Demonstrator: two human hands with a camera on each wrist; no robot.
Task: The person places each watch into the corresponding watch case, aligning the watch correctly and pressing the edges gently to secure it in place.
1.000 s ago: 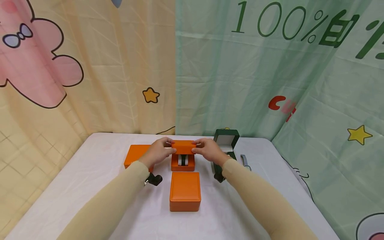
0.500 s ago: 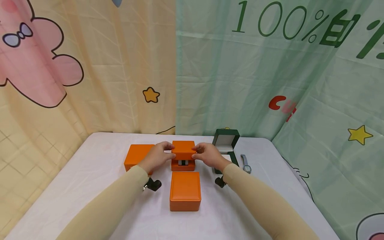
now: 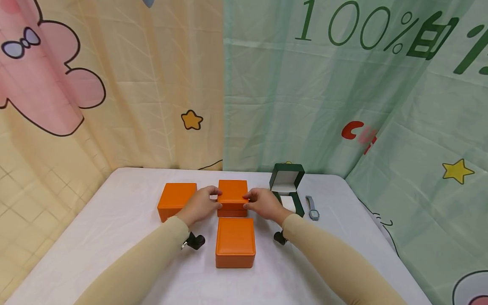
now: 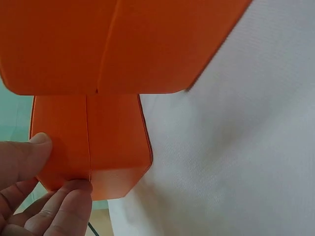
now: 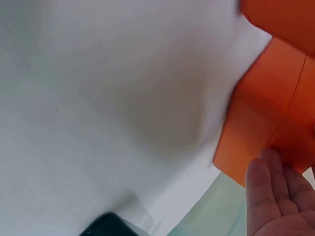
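A small orange watch box (image 3: pixel 233 192) stands at mid-table with its lid down. My left hand (image 3: pixel 200 206) holds the lid's left side, thumb and fingers on it. The right hand (image 3: pixel 265 204) holds the opposite side the same way. In the left wrist view, the lid meets the base along a thin seam on the orange box (image 4: pixel 115 132), with my thumb and fingertips against its side. Fingers (image 5: pixel 268 179) touch the box's other side in the right wrist view. The watch inside is hidden.
A second orange box (image 3: pixel 235 239) sits nearer me, a third orange box (image 3: pixel 177 195) to the left. At the right, a green box (image 3: pixel 287 176) stands with its lid raised, a white cushion inside. A grey wristwatch (image 3: pixel 313 212) lies beside it on the white-covered table (image 3: pixel 126 203).
Both hands have brought the middle orange box's lid down and toward me. The watch, visible inside a second ago, is now covered. The other boxes stay put.
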